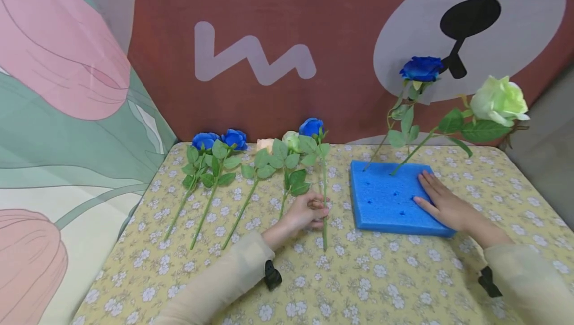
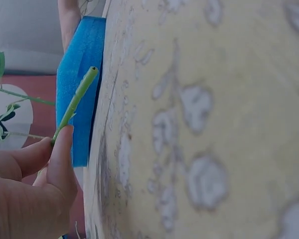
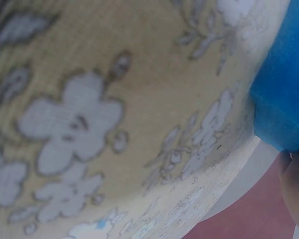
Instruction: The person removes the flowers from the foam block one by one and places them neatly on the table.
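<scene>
My left hand [image 1: 309, 211] pinches the green stem of a blue rose [image 1: 311, 126] between thumb and fingers; its cut end [image 2: 93, 70] points out past the fingertips in the left wrist view. On the right side of a blue foam block [image 1: 381, 218] my right hand [image 1: 444, 205] lies flat with fingers spread. Several small holes mark the foam's top. Another blue rose [image 1: 421, 69] stands in the block's back left, and a pale green-white rose [image 1: 498, 100] leans rightward from its back edge. In the right wrist view only part of the right hand [image 3: 296, 184] shows beside the foam.
Left of my left hand lie two blue roses [image 1: 234, 138], a peach rose [image 1: 265, 144] and a pale green rose [image 1: 291, 140], heads toward the back wall. A yellow floral cloth [image 1: 296, 285] covers the table. A brown cartoon-printed backdrop [image 1: 269, 11] rises behind.
</scene>
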